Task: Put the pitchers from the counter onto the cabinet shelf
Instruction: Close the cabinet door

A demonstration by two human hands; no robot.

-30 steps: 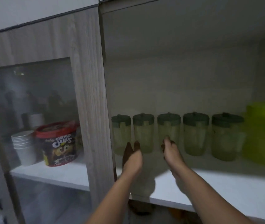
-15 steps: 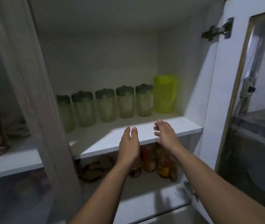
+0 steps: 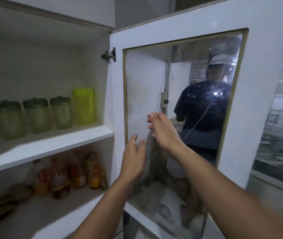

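Observation:
Several pale green pitchers with dark green lids (image 3: 60,112) stand in a row at the back of the white cabinet shelf (image 3: 54,144). A taller bright yellow-green pitcher (image 3: 84,106) stands at the right end of the row. My left hand (image 3: 133,159) and my right hand (image 3: 161,130) are both raised in front of the open cabinet door (image 3: 258,83), to the right of the shelf. Both hands hold nothing and their fingers are spread. The right hand is higher, near the glass pane.
The door's glass pane (image 3: 180,94) reflects a person in a dark shirt. On the lower shelf stand several bottles (image 3: 78,171) and a dark flat item at the left. A door hinge (image 3: 109,55) sits at the upper cabinet side. A counter shows at the far right.
My view has swung to the right, from the shelf to the open door. Both hands have drawn back from the pitchers and moved right, in front of the glass.

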